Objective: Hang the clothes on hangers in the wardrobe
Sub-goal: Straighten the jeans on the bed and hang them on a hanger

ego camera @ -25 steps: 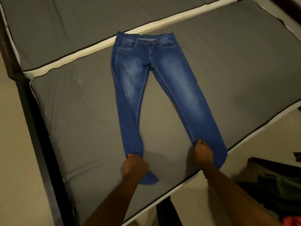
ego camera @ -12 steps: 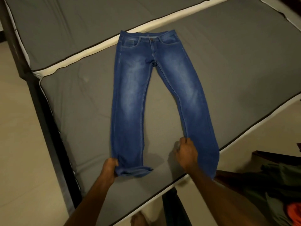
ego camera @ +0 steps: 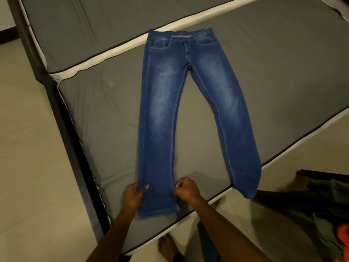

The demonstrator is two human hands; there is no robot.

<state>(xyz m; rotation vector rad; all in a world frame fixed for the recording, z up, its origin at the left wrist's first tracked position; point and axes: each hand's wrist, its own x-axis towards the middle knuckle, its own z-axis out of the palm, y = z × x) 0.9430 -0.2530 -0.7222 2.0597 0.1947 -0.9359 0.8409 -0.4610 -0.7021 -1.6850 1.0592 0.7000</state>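
While I watch through the head camera, a pair of blue jeans point(ego camera: 166, 103) lies front side up on the grey mattress point(ego camera: 283, 72), waistband away from me and both legs running toward the near edge. On my feed the left-hand leg lies straight, its hem flat just short of the mattress's white border. The other leg angles off to the right, and its cuff hangs a little over the near edge.

Both hands work the straight leg near its hem. The left hand point(ego camera: 133, 196) holds the outer seam, thumb lying on top of the denim and fingers tucked below the edge. The right hand point(ego camera: 187, 189) is curled into a fist at the inner seam, pinching the fabric between thumb and fingers. The two hands sit on opposite sides of that one leg, roughly level with each other.

A second grey mattress point(ego camera: 94, 29) lies beyond the first, a pale seam between them, and a dark bed frame point(ego camera: 62, 114) runs down the left side above a beige tiled floor point(ego camera: 28, 167). At the lower right I see a dark pile of clothes point(ego camera: 317, 208) with something orange among it. A bare foot point(ego camera: 167, 246) stands on the floor between the forearms.
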